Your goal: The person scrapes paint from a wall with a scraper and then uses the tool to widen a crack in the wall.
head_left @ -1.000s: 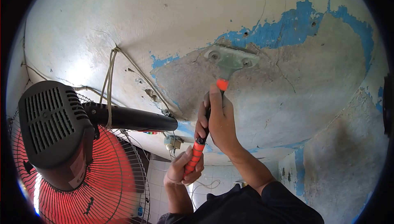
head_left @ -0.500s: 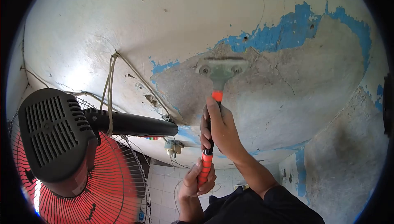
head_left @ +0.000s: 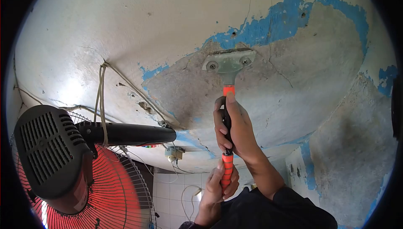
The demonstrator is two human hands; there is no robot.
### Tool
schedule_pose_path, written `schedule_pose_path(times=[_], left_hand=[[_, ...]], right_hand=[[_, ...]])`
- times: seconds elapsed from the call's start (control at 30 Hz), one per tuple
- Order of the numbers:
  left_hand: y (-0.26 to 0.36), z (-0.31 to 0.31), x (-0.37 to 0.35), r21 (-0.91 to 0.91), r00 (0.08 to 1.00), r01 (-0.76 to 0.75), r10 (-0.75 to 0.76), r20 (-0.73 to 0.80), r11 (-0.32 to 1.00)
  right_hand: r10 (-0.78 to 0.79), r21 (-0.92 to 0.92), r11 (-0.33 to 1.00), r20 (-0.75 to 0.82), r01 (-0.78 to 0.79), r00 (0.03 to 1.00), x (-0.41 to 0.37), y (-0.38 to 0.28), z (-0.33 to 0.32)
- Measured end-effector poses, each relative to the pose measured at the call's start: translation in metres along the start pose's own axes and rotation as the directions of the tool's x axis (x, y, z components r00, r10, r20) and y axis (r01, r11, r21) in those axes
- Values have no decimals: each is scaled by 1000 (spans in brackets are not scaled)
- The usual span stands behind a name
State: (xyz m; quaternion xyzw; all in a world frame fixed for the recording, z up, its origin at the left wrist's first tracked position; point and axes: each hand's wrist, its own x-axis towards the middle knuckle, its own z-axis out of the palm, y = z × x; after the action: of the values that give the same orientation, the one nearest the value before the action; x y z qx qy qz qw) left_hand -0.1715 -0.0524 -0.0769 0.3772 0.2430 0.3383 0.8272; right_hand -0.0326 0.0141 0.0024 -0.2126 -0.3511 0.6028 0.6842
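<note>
I am looking up at a ceiling [head_left: 126, 27] of white paint, with blue paint and bare grey plaster where it is stripped. A scraper [head_left: 228, 67] with a wide metal blade and an orange and black handle presses flat against the bare patch, just below a strip of blue paint [head_left: 268, 23]. My right hand [head_left: 235, 128] grips the upper part of the handle, thumb along it. My left hand [head_left: 220, 183] holds the lower orange end of the handle.
A wall-mounted fan [head_left: 54, 162] with a black motor housing and red blades behind a wire cage sits at lower left, its black arm [head_left: 126, 133] reaching toward the wall. Loose cables [head_left: 100, 99] hang from the ceiling. A tiled wall [head_left: 168, 195] lies below.
The scraper blade slid down the bare patch and then back up toward the blue paint. Both hands stayed on the handle. The view shifted slightly left.
</note>
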Motion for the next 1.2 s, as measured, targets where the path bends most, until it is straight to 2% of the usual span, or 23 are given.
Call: schedule_pose_path(times=[0.13,0.2,0.3,0.37,0.47,0.57,0.77,1.0,1.1,1.2], left_hand=[[-12,3,-1,-85,999,4,-7,-32,996],[-18,5,6,-119,999,-18,23,39,993],[-23,6,10,-182,997,-10,24,78,983],[-28,4,10,-256,995,10,17,103,967],[-29,15,13,-158,999,-17,23,36,987],[-20,20,15,-198,994,10,11,105,980],[-29,18,11,-227,998,6,9,64,974],[-26,19,12,-250,995,11,13,95,968],[-28,24,11,-257,997,19,1,76,966],[-26,25,14,-246,996,3,19,87,969]], right_hand=[[88,157,983,29,-92,996,-15,12,-9],[105,179,978,44,-111,994,-21,10,-13],[76,52,996,37,-78,996,-15,-2,-11],[109,38,993,29,-110,994,-21,4,-15],[103,18,994,26,-103,994,-19,-1,-16],[102,-13,995,2,-102,995,-19,-6,-12],[104,-71,992,-21,-106,994,-18,-7,-11],[148,-77,985,-72,-154,986,-24,-1,-13],[101,-99,989,-54,-106,993,-15,-13,-9],[127,-98,987,-41,-131,991,-17,-14,-11]])
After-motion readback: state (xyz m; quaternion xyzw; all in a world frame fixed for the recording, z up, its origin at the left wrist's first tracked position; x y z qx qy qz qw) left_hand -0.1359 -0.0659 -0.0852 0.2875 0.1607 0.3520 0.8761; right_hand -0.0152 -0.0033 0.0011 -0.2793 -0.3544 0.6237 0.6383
